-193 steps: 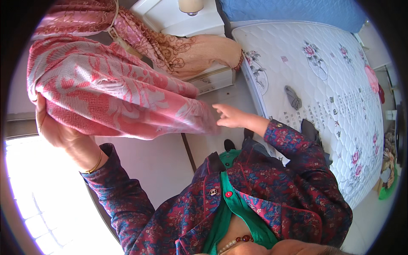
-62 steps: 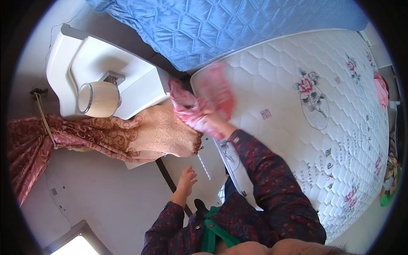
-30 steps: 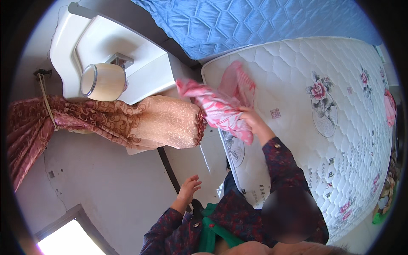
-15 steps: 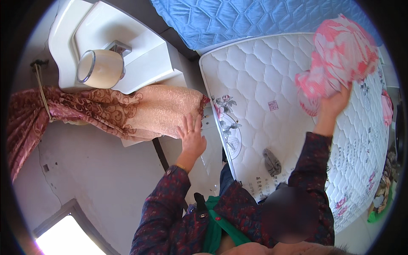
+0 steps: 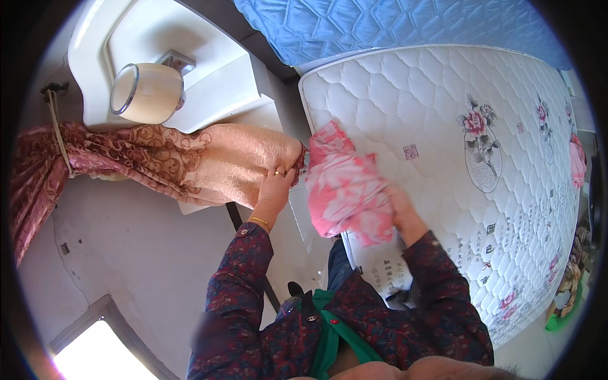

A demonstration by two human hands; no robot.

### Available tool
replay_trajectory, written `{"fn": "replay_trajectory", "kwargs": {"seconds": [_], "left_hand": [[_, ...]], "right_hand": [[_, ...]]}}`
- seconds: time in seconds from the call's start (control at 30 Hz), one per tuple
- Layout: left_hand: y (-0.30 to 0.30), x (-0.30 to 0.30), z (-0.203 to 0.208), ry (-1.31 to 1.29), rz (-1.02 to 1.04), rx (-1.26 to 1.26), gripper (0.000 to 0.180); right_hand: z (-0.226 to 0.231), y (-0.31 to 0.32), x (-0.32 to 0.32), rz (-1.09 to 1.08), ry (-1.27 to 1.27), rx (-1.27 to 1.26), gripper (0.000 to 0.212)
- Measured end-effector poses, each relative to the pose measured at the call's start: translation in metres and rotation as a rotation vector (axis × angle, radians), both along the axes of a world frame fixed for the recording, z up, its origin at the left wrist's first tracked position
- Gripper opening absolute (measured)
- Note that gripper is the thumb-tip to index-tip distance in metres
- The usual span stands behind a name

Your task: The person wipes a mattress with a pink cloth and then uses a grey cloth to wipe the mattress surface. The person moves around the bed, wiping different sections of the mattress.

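Note:
My right hand (image 5: 404,210) grips a bunched pink-and-white cloth (image 5: 347,187) over the mattress's left edge. Under it lies the white quilted mattress (image 5: 437,95), printed with flowers and dark characters. On the left, my left hand (image 5: 275,192) has its fingers bent over the lower end of a peach and reddish-brown patterned curtain (image 5: 234,155). Part of the curtain's end is hidden by that hand. The cloth hangs just right of the curtain's fringed edge.
A cream-shaded lamp (image 5: 149,93) is fixed to a white curved furniture piece (image 5: 221,88) at upper left. A blue quilted surface (image 5: 392,25) borders the mattress's far side. A cord (image 5: 58,136) ties the curtain back. Assorted cloths (image 5: 573,278) lie beyond the mattress at right.
My right hand has brought the pink cloth leftward and nearer across the mattress. My left hand's spread fingers have bent onto the curtain. A small grey cloth item on the mattress is no longer visible.

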State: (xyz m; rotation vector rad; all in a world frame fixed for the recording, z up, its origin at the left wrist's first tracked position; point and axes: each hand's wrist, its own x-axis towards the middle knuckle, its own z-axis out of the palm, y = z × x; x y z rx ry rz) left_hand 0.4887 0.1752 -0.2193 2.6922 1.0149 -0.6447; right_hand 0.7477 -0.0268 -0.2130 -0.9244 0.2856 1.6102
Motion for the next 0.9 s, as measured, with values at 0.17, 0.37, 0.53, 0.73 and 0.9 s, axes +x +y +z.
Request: {"fn": "replay_trajectory", "kwargs": {"seconds": [0.17,0.37,0.53,0.73,0.9], "left_hand": [[0.009,-0.035,0.017,-0.071,-0.123,-0.016,0.032],[0.015,-0.065,0.02,0.022,-0.161,-0.016,0.018],[0.016,-0.069,0.013,-0.039,-0.173,0.051,0.014],[0.014,-0.072,0.008,-0.064,-0.129,0.041,0.015],[0.011,-0.07,0.005,-0.041,-0.105,0.057,0.017]], "right_hand": [[0.107,0.019,0.103,-0.492,-0.666,-0.178,0.04],[0.134,0.056,0.207,-0.918,-1.579,0.179,0.035],[0.042,0.163,0.135,-0.632,-2.1,-0.08,0.03],[-0.086,0.11,-0.043,1.195,-1.442,0.459,0.022],[-0.021,0.047,0.023,0.803,-0.714,0.141,0.03]]}}
